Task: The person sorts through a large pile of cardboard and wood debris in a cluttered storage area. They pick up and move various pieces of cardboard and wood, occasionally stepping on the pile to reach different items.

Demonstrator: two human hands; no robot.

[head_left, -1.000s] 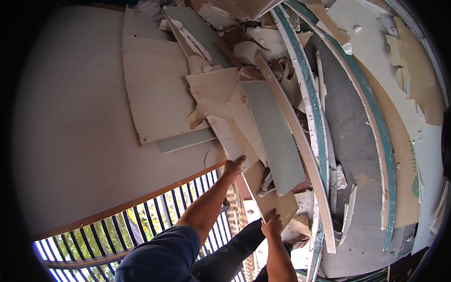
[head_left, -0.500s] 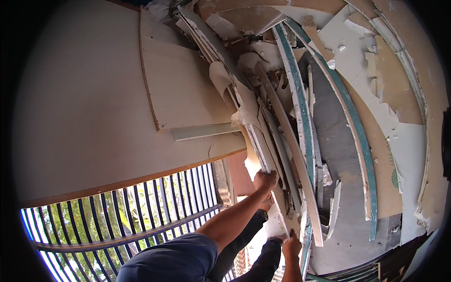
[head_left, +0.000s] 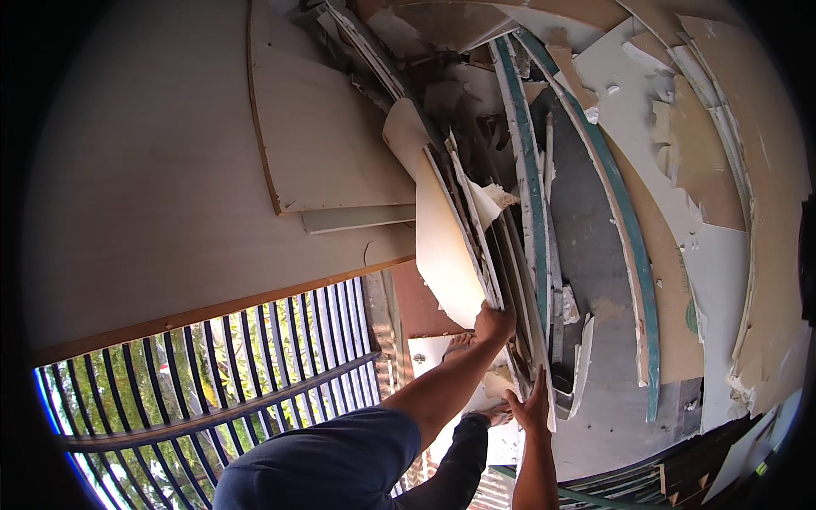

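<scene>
My left hand (head_left: 495, 324) is closed on the near end of a broken plasterboard piece (head_left: 448, 246), whose pale face is tilted to the left. Torn paper (head_left: 491, 204) hangs off the boards just beyond it. My right hand (head_left: 532, 410) is lower and to the right, thumb and fingers spread. It is beside the near ends of several long board strips (head_left: 531, 327) and does not appear to grip them. The far end of the held piece runs in among other broken boards.
A large pale panel (head_left: 153, 187) stands at left above a barred railing (head_left: 229, 374). At right, green-edged strips (head_left: 625, 200) lean on a grey panel (head_left: 599, 280) beside torn plasterboard sheets (head_left: 722, 272). My bare feet (head_left: 493, 414) are below, near the board pile.
The plasterboard in my left hand has swung, so its pale face shows more. My right hand has come off the board's near end and opened. The whole view has shifted slightly.
</scene>
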